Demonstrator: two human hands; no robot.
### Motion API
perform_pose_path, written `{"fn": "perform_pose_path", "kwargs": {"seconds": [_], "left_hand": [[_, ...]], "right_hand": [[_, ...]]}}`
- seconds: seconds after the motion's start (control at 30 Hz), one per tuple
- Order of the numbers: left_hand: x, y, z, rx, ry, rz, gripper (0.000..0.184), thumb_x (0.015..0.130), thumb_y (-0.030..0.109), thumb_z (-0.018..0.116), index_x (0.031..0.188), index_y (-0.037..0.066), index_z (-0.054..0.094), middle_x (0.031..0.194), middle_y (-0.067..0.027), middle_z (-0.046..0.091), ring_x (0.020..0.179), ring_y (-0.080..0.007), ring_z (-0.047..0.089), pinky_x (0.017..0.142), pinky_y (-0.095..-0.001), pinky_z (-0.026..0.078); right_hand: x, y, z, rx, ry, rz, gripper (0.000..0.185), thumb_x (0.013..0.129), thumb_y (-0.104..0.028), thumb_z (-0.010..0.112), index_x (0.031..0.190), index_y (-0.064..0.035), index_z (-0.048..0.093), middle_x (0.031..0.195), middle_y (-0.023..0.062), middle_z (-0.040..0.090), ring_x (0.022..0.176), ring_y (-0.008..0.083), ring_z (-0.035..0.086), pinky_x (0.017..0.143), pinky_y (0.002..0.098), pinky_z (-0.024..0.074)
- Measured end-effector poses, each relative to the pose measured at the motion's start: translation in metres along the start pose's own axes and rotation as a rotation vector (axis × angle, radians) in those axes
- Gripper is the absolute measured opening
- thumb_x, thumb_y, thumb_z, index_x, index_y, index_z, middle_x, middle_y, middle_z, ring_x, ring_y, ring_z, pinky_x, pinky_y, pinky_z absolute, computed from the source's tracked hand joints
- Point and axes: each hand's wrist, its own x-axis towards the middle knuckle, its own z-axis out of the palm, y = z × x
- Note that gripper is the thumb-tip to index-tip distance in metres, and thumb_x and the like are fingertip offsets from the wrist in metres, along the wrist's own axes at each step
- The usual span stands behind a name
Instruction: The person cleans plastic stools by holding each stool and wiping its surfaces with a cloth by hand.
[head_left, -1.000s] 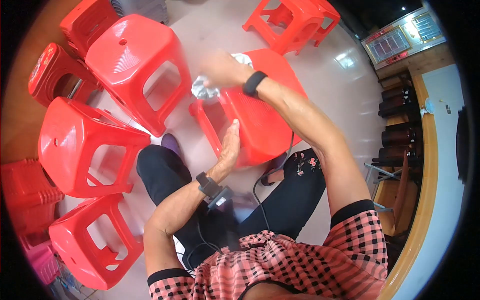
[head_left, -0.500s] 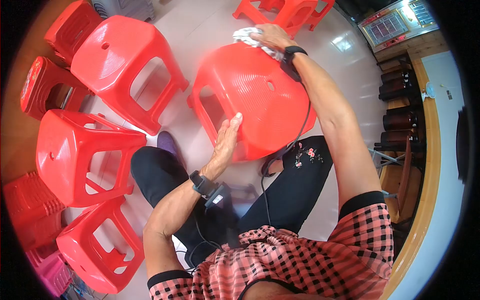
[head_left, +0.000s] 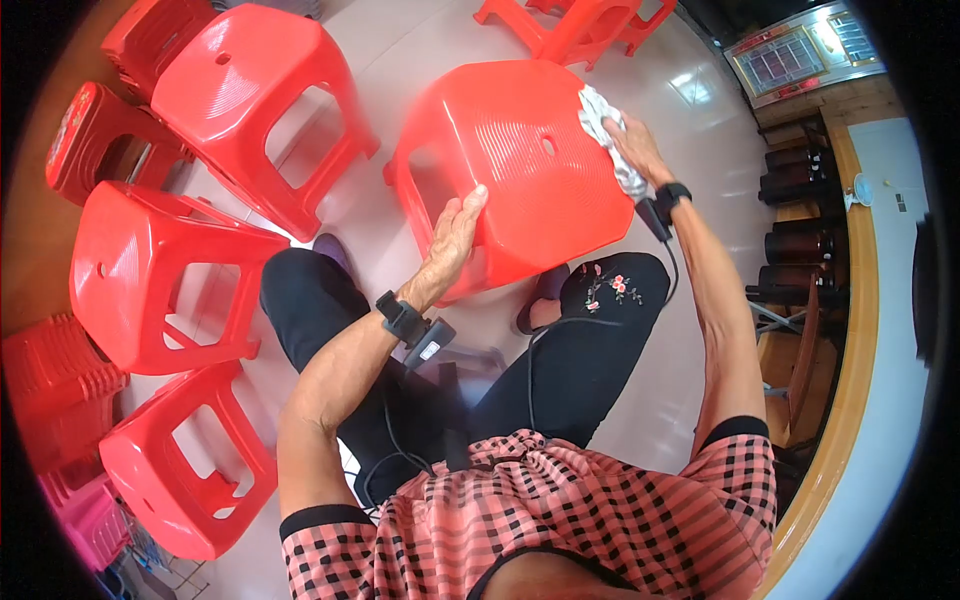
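A red plastic stool (head_left: 500,130) stands before my knees, its ringed seat facing up and toward me. My left hand (head_left: 455,240) lies against the stool's near left edge, fingers stretched out and holding nothing. At the right edge of the seat, my right hand (head_left: 635,145) is closed on a white and grey cloth (head_left: 603,115). The cloth touches the rim of the seat, and part of it hangs below the hand toward the wrist. Black bands with small devices sit on both wrists.
More red stools stand to the left, one (head_left: 250,80) at upper left, another (head_left: 130,275) below it and a third (head_left: 195,460) lower down. A stool stack (head_left: 60,385) is at far left. Another stool (head_left: 570,30) stands beyond. A cable (head_left: 560,322) crosses my right leg.
My right hand has moved with the cloth from the stool's far edge down and right to its right edge. My left hand stays at the near left edge.
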Motion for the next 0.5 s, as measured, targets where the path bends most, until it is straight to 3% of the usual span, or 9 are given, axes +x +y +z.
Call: {"fn": "perform_pose_path", "kwargs": {"seconds": [0.1,0.2,0.23,0.3,0.33,0.4,0.5], "left_hand": [[0.008,-0.011,-0.004,-0.013,0.008,-0.014,0.085,0.088,0.063,0.049,0.138,-0.005,0.036,0.140,-0.0176,0.039,0.126,-0.0272,0.040,0.102,-0.0436,0.035],[0.026,-0.036,-0.015,-0.031,0.041,-0.038,0.086,0.088,0.064,0.049,0.139,-0.003,0.034,0.140,-0.0162,0.037,0.125,-0.0272,0.040,0.100,-0.0453,0.037],[0.027,-0.041,-0.017,-0.036,0.050,-0.042,0.086,0.087,0.064,0.049,0.139,-0.003,0.033,0.140,-0.0158,0.037,0.124,-0.0272,0.040,0.099,-0.0459,0.038],[0.003,-0.001,-0.003,-0.035,-0.065,0.003,0.088,0.086,0.068,0.051,0.139,-0.002,0.039,0.141,-0.0161,0.043,0.126,-0.0270,0.042,0.101,-0.0509,0.035],[0.007,-0.008,-0.002,-0.032,0.085,-0.048,0.073,0.092,0.060,0.048,0.130,-0.002,0.048,0.123,-0.0127,0.057,0.110,-0.0203,0.052,0.093,-0.0410,0.043],[-0.004,0.007,0.006,-0.020,0.043,-0.014,0.065,0.096,0.053,0.044,0.127,-0.003,0.051,0.117,-0.0121,0.061,0.103,-0.0192,0.059,0.088,-0.0343,0.048],[-0.019,0.030,0.017,-0.117,-0.070,-0.003,0.065,0.095,0.052,0.050,0.132,-0.001,0.045,0.121,-0.0162,0.061,0.103,-0.0234,0.063,0.089,-0.0351,0.050]], "right_hand": [[-0.045,-0.011,-0.005,-0.049,0.121,0.026,0.054,0.087,-0.044,0.052,0.116,0.0011,0.059,0.104,0.0280,0.064,0.101,0.0449,0.060,0.089,0.0484,0.0457],[-0.076,-0.033,-0.013,-0.123,0.107,0.146,0.053,0.087,-0.042,0.054,0.120,-0.0002,0.058,0.109,0.0259,0.063,0.103,0.0433,0.060,0.089,0.0490,0.0458],[-0.085,-0.032,-0.008,-0.156,0.171,0.109,0.048,0.087,-0.038,0.055,0.118,-0.0020,0.058,0.112,0.0215,0.062,0.103,0.0412,0.059,0.089,0.0482,0.0459],[-0.107,-0.045,-0.007,-0.197,0.251,0.036,0.042,0.085,-0.035,0.058,0.113,-0.0035,0.060,0.110,0.0181,0.061,0.101,0.0389,0.057,0.087,0.0474,0.0457],[-0.118,-0.054,-0.008,-0.218,0.291,-0.003,0.039,0.084,-0.033,0.060,0.110,-0.0043,0.061,0.109,0.0163,0.060,0.100,0.0377,0.056,0.086,0.0470,0.0456],[-0.140,-0.072,-0.010,-0.216,0.299,-0.107,0.035,0.082,-0.028,0.062,0.109,-0.0045,0.061,0.107,0.0148,0.059,0.097,0.0349,0.055,0.083,0.0450,0.0450],[-0.167,-0.104,-0.004,-0.190,0.280,-0.222,0.036,0.077,-0.028,0.066,0.105,-0.0058,0.061,0.105,0.0110,0.058,0.096,0.0313,0.054,0.079,0.0431,0.0431]]}}
